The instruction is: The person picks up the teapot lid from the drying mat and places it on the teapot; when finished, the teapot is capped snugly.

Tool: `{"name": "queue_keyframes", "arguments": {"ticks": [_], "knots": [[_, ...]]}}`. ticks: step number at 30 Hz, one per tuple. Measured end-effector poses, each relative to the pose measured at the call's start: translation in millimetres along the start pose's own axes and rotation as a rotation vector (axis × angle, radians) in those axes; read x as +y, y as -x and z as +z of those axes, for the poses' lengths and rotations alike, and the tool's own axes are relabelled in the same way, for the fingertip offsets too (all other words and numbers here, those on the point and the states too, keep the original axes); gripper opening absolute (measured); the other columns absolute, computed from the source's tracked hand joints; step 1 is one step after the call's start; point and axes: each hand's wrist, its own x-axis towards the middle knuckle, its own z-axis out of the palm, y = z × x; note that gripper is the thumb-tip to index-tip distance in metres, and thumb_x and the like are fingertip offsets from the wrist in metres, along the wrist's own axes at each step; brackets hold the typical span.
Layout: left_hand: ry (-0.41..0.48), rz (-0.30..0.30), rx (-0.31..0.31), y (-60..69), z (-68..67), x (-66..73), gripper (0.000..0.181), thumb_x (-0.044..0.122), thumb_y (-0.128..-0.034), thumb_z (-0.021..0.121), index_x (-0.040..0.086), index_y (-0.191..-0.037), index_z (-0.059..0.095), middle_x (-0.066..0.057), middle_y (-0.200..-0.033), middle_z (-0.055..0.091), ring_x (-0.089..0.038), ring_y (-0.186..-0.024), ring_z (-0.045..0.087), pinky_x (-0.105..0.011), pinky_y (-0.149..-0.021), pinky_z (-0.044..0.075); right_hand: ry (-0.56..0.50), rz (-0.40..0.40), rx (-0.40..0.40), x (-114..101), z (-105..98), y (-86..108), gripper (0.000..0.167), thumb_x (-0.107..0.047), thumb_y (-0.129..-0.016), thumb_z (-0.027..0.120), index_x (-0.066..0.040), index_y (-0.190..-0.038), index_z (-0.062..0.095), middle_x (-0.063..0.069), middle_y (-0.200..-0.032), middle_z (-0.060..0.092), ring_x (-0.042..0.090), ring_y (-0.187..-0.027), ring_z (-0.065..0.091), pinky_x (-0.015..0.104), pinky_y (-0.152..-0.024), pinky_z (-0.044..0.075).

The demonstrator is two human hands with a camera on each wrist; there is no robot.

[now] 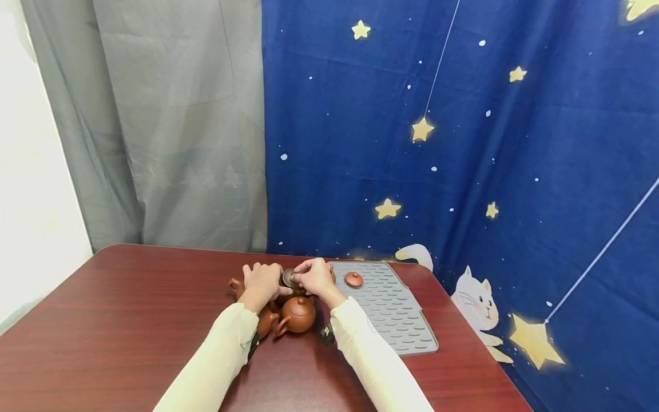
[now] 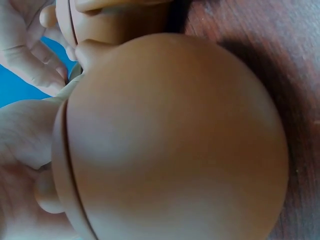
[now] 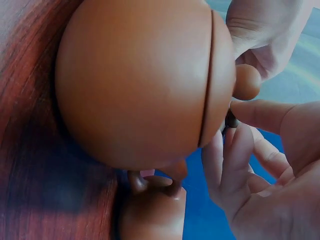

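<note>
In the head view my right hand pinches the small knob of a dark brown teapot lid. The dark knob shows between thumb and fingertips in the right wrist view. Beneath the lid sits a dark pot, mostly covered by the hands. My left hand lies against its left side, thumb in front and index finger behind; its fingertips are partly hidden. Nearer to me stands a lidded reddish-brown teapot. Another brown teapot is partly behind the left wrist, and a brown spout-like part shows farther left.
A grey ridged mat lies to the right, with an orange-brown lid on its far part. Everything stands on a reddish wooden table. Behind it hang a grey curtain and a blue starry curtain.
</note>
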Motion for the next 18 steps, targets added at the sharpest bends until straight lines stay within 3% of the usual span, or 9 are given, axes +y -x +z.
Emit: {"name": "queue_keyframes", "arguments": {"ticks": [5,18], "knots": [[-0.011,0.002,-0.003,-1.6,0.7,-0.8,0.047,0.048,-0.0752,0.083,0.012,-0.103,0.070,-0.013,-0.105,0.070,-0.040,-0.103,0.053,-0.060,-0.094,0.027,0.033,-0.043,-0.010,0.5,1.3,-1.4,0.007,-0.015,-0.081,0.082,-0.012,-0.085,0.078,-0.004,-0.068,0.069,0.008,-0.042,0.055,0.023,-0.040,0.046],[-0.016,-0.004,0.001,-2.9,3.9,-1.4,0.049,0.049,-0.0756,0.082,0.009,-0.100,0.069,-0.016,-0.105,0.069,-0.040,-0.103,0.051,-0.060,-0.094,0.026,0.073,-0.062,-0.008,2.8,3.6,-5.5,0.006,-0.016,-0.080,0.082,-0.015,-0.083,0.077,-0.006,-0.070,0.069,0.009,-0.045,0.057,0.024,-0.042,0.047]]}}
